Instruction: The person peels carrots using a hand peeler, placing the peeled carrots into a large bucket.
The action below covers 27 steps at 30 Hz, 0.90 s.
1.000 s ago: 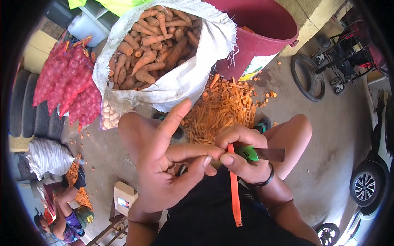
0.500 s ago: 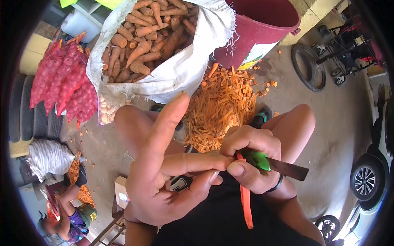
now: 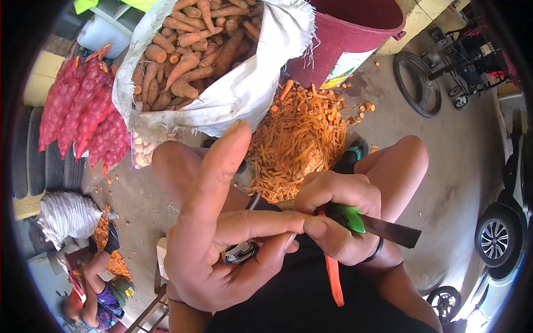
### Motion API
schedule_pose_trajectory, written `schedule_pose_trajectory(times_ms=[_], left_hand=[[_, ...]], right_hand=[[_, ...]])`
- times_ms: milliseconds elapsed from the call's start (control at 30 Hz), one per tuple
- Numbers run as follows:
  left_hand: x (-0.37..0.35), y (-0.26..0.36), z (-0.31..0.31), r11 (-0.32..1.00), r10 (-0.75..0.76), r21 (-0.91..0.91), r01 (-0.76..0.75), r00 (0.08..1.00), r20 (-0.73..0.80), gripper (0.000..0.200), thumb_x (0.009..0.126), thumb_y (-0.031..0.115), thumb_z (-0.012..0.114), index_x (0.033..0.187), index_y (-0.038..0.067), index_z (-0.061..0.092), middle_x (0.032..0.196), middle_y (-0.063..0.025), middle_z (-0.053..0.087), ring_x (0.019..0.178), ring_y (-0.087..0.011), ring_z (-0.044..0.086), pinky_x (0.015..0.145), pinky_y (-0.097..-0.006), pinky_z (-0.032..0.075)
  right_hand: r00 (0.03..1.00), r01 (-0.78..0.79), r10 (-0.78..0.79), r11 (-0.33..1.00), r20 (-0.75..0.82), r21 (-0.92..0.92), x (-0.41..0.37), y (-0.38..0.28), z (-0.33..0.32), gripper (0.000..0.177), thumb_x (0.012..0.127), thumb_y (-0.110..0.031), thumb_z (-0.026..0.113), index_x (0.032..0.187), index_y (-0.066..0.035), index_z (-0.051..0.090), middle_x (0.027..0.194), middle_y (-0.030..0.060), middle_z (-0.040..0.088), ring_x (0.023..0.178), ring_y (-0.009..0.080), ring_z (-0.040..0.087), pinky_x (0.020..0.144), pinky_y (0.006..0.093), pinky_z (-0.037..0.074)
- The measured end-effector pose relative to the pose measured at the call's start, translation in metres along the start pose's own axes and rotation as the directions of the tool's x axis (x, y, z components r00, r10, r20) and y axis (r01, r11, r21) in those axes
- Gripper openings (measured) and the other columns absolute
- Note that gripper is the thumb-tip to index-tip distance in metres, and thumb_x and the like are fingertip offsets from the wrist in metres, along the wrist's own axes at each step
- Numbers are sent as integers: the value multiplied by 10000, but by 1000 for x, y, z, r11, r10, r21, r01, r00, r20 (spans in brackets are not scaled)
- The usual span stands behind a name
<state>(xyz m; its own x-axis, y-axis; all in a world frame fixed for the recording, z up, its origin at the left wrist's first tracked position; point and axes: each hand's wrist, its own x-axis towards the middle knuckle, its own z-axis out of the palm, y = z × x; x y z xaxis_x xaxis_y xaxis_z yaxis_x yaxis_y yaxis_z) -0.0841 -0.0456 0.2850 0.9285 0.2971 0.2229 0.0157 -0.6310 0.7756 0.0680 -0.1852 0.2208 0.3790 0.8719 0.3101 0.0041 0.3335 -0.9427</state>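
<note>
My left hand point(image 3: 222, 238) has its index finger stretched up and its middle finger straight out, its tip meeting my right thumb. The other fingers are partly curled, and I see nothing held in it. My right hand point(image 3: 344, 216) is closed round a green-handled knife point(image 3: 352, 220), whose dark, flat blade point(image 3: 394, 232) sticks out to the right. A narrow orange strip point(image 3: 334, 280) hangs below the same hand; its upper end is largely hidden by the fingers. Beyond both hands, a heap of carrot peelings point(image 3: 302, 144) lies on the floor between my feet.
A white sack of carrots point(image 3: 191, 61) stands ahead, beside a dark red bin point(image 3: 347, 44). Red net bags of onions point(image 3: 83, 111) and tyres point(image 3: 33, 150) are at left. Another person point(image 3: 94, 294) sits at lower left. A car wheel point(image 3: 494, 242) is at right.
Both hands keep nearly the same pose, with the left slightly lower. The knife and orange strip remain in my right hand. The view has shifted slightly.
</note>
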Motion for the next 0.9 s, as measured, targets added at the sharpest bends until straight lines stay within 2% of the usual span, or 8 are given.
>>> schedule_pose_trajectory(times_ms=[133,333,567,667,733,767,833,900], left_hand=[[1,-7,7,995,96,-34,-98,993,-69,195,837,31,671,980,-81,741,1487,-291,429,858,-264,685,950,-484,493],[2,-5,6,997,81,-13,-82,995,-56,223,829,23,658,1007,-87,736,1446,-290,471,920,-298,670,953,-480,488],[1,2,4,999,-8,-37,8,1000,-7,252,824,11,654,1050,-71,728,1398,-264,508,1017,-346,642,916,-465,511],[-1,-3,10,993,113,-40,-115,992,-64,249,820,24,674,1054,-36,731,1425,-261,473,1027,-378,638,874,-458,536],[-2,1,15,990,107,-75,-116,988,-111,226,820,47,698,1035,-12,736,1474,-251,416,1028,-400,638,848,-458,550],[-2,9,17,992,39,-113,-53,992,-122,208,821,61,711,1017,-2,739,1506,-240,379,1030,-410,637,840,-460,555],[0,16,17,992,9,-127,-25,992,-127,188,825,87,733,994,4,740,1548,-229,326,1028,-422,637,831,-462,562],[3,15,14,992,85,-84,-96,989,-124,186,831,102,747,986,0,738,1563,-231,301,1020,-426,641,830,-461,564]], right_hand=[[1000,-20,20,1000,12,14,0,-3,-1,79,874,-40,678,892,-2,611,763,66,585,633,121,564,574,265,445],[999,-40,40,999,36,3,-2,-2,-2,67,873,-41,664,892,-6,611,766,67,589,626,125,569,570,268,450],[997,-70,70,998,32,9,-4,-3,-1,64,856,-43,665,890,-7,624,760,72,626,612,141,597,561,279,466],[999,-8,7,1000,40,14,-3,-7,-2,63,855,-40,666,889,-2,628,764,76,648,607,143,614,557,275,475],[999,36,-37,998,26,49,-3,-9,-1,61,858,-38,664,889,2,630,769,80,662,604,142,627,553,270,481],[999,46,-48,997,26,59,-3,-10,-1,61,859,-36,663,891,4,630,769,81,664,604,140,631,552,268,482],[997,69,-71,995,25,77,-3,-12,-1,61,862,-33,662,895,8,632,769,83,668,603,136,640,551,263,486],[997,75,-77,992,16,104,-5,-14,-1,57,863,-30,661,893,9,632,770,85,667,604,136,640,553,259,485]])
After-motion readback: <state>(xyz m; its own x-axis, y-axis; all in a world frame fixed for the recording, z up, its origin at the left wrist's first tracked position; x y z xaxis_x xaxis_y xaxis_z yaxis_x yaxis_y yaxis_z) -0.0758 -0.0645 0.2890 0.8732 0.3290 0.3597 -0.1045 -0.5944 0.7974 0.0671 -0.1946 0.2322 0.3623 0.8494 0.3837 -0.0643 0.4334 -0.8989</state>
